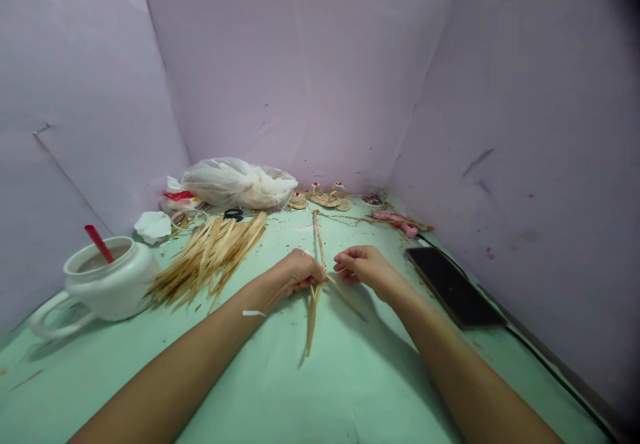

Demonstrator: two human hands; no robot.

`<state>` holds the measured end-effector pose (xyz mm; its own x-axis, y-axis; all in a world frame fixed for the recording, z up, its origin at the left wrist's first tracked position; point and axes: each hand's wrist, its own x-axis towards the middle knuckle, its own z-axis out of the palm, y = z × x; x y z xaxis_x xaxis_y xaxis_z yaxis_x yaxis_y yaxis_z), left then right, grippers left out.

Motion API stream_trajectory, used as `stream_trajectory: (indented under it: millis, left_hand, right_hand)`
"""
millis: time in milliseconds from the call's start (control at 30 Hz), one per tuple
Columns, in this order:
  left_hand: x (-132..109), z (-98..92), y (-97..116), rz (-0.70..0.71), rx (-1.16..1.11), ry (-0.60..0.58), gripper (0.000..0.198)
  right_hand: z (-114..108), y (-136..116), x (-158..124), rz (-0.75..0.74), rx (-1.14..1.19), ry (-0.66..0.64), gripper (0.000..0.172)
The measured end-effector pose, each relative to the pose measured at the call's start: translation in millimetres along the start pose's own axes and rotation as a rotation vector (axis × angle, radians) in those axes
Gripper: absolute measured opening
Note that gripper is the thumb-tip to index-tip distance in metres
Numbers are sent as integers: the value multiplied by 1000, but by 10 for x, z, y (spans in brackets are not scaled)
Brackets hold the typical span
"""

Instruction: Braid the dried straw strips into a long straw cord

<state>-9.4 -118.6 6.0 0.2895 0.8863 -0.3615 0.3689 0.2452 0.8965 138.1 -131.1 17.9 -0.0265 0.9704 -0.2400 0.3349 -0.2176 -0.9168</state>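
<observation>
A thin braided straw cord (319, 241) runs toward me down the middle of the table. My left hand (300, 269) is closed, pinching the cord at its near end. Loose flat straw strands (311, 324) hang out below those fingers, one slanting off to the right. Just right of the cord is my right hand (367, 269), its fingers loosely curled and a little apart, with nothing visible in them. A fanned bundle of dry straw strips (215, 254) lies to the left of my left hand.
At left stands a white mug (117, 291) with a red straw. Behind are a tied plastic bag (235, 181), black scissors (233, 214) and small woven straw pieces (323, 199). At right are a pink tool (400, 223), and a phone (453, 287) with a black cable (555, 377). Walls enclose the table.
</observation>
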Motion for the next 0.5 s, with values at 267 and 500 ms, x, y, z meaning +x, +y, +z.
stream_trajectory:
  millis: [267, 500]
  left_hand:
    - [-44, -6, 40, -25, 149, -10, 7]
    - [-268, 77, 248, 31, 629, 263, 7]
  right_hand:
    - [207, 105, -1, 12, -126, -141, 14]
    - [154, 108, 39, 28, -164, -133, 10]
